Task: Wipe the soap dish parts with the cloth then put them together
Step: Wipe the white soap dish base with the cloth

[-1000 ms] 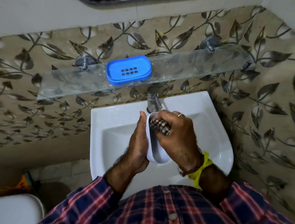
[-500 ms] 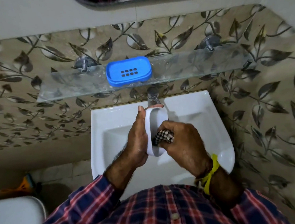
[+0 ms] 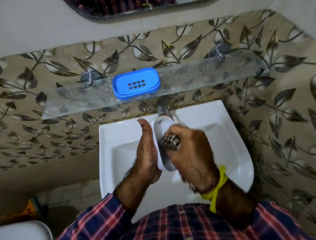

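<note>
Leaf-patterned tiles [image 3: 295, 111] back a white basin [image 3: 227, 144]; left hand [image 3: 146, 157] cradles white tray [image 3: 162, 131], right fingers [image 3: 185, 141] clamp cloth [image 3: 169, 142].

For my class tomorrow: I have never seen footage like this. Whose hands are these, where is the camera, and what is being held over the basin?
There is no machine here. A person wears one wide-angle camera on the head, looking forward and down, so you see their own two arms and checked shirt from above.

The left hand holds the white soap dish part on its edge above the white sink. The right hand grips a checked cloth and presses it into the hollow of the white part; the hand is blurred, which suggests wiping.

The blue soap dish part, with drain slots, lies on the glass shelf fixed to the leaf-patterned wall above the tap. The two parts are apart, not yet put together.
</note>
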Motion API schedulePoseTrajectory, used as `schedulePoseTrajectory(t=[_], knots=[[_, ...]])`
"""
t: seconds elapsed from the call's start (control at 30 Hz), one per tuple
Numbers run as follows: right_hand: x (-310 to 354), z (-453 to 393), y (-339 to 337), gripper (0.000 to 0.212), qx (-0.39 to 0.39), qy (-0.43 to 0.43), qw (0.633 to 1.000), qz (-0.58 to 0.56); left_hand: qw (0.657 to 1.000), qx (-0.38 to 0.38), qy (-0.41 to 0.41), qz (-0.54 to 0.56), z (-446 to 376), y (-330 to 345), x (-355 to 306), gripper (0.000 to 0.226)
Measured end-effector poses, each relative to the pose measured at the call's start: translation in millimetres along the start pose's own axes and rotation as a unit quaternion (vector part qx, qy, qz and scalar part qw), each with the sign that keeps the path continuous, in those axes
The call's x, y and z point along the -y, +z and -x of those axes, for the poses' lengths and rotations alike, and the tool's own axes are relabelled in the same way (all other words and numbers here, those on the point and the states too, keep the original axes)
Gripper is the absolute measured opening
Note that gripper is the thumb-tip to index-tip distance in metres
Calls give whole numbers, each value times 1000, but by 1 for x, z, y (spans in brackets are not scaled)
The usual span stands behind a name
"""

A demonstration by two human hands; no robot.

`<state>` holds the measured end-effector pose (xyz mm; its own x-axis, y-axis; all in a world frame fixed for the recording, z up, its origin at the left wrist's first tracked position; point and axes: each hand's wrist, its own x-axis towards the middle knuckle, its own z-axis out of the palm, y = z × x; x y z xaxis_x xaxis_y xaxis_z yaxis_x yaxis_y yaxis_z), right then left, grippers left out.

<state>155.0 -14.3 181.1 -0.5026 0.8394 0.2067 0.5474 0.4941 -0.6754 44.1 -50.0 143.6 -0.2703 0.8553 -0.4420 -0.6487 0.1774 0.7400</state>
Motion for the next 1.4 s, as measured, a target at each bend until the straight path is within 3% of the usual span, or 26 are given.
schedulePoseTrajectory(t=[0.07, 0.23, 0.37, 0.53, 0.63, 0.73, 0.8, 0.87, 0.93, 1.0, 1.1, 1.17, 1.2, 1.3, 1.4], knots=[[-4, 9, 3, 22, 23, 32, 999, 24, 1000, -2, 12, -14, -2, -4, -4, 82], [5, -13, 5, 17, -118, 37, 989, -85, 999, 16, 33, -40, 2, 7, -3, 78], [-1, -6, -2, 14, -47, -14, 992, -120, 998, 3, 45, -51, 3, 8, -7, 83], [-1, -16, 4, 13, -123, -1, 990, -65, 998, 11, 28, -63, 6, 12, 0, 83], [-2, -3, 9, 15, -69, -89, 987, -112, 998, 9, 40, -52, 7, 5, -3, 82], [-21, 1, 7, 19, 4, -44, 995, -88, 996, 7, 14, -92, 10, -3, -1, 78], [-24, -1, 8, 19, -31, -11, 997, -73, 994, 20, 8, -104, 10, -1, -2, 75], [-17, 2, 12, 16, -28, -44, 995, -88, 994, 15, 31, -103, 11, 0, -7, 76], [-17, 9, 12, 17, 53, -79, 987, -127, 992, -7, 59, -114, 14, -4, -15, 84], [-23, 12, 5, 17, 98, -53, 976, -188, 981, -40, 93, -165, 15, -14, -22, 79], [-33, 3, -9, 18, -74, 5, 965, -252, 964, -80, 110, -228, 19, -25, -26, 59], [-31, -6, -16, 21, -135, -13, 958, -255, 931, -104, 130, -325, 21, -27, -21, 42], [-25, -9, -16, 26, -134, -40, 963, -230, 899, -117, 161, -391, 22, -27, -16, 32], [-5, -8, -5, 34, -82, -188, 973, -108, 791, -166, 235, -540, 23, -21, -5, 22], [-1, -7, 4, 34, 7, -263, 964, -48, 739, -202, 265, -586, 25, -24, -7, 20]])
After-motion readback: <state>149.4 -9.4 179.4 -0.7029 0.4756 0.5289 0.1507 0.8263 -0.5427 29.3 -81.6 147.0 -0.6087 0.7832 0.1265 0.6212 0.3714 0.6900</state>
